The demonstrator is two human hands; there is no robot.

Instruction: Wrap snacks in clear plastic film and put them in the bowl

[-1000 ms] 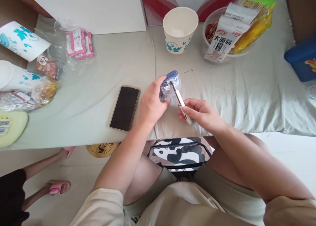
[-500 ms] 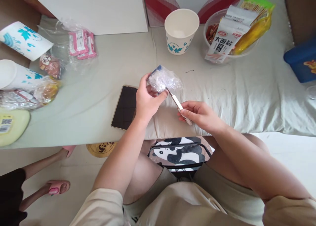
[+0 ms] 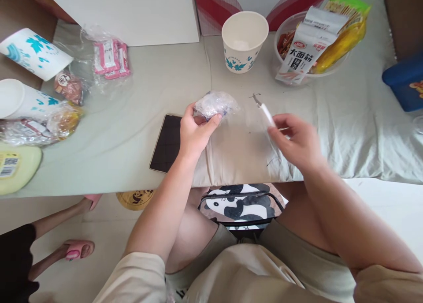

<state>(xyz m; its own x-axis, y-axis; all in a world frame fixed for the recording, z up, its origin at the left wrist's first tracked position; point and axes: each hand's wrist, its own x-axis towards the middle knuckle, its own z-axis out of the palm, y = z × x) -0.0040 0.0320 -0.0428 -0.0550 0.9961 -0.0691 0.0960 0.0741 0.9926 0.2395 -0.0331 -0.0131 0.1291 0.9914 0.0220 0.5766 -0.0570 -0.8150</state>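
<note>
My left hand (image 3: 200, 133) is closed on a crumpled, clear plastic-wrapped bundle (image 3: 216, 103), thumb on its near side. Some blue shows through the wrap; what lies inside cannot be made out. To the right, clear of the bundle, my right hand (image 3: 295, 140) grips a small white-handled knife (image 3: 266, 114). Its thin, curved metal tip points up and away over the cloth. Slight motion blurs this hand. A dark-screened phone (image 3: 166, 142) lies beside my left wrist, partly covered by it. Thin dark thread-like bits (image 3: 272, 162) are on the cloth near my right hand.
A paper cup (image 3: 244, 43) stands ahead, beside a clear bowl (image 3: 325, 73) of packaged snacks. Pink packets (image 3: 112, 58), tipped paper cups (image 3: 36, 54) and wrapped food sit left. A blue container (image 3: 405, 84) is far right. Another person's legs (image 3: 59, 219) show lower left.
My right hand has drawn the knife away from the wrapped bundle, up and to the right. My left hand has shifted slightly left and turned the bundle, so less blue shows.
</note>
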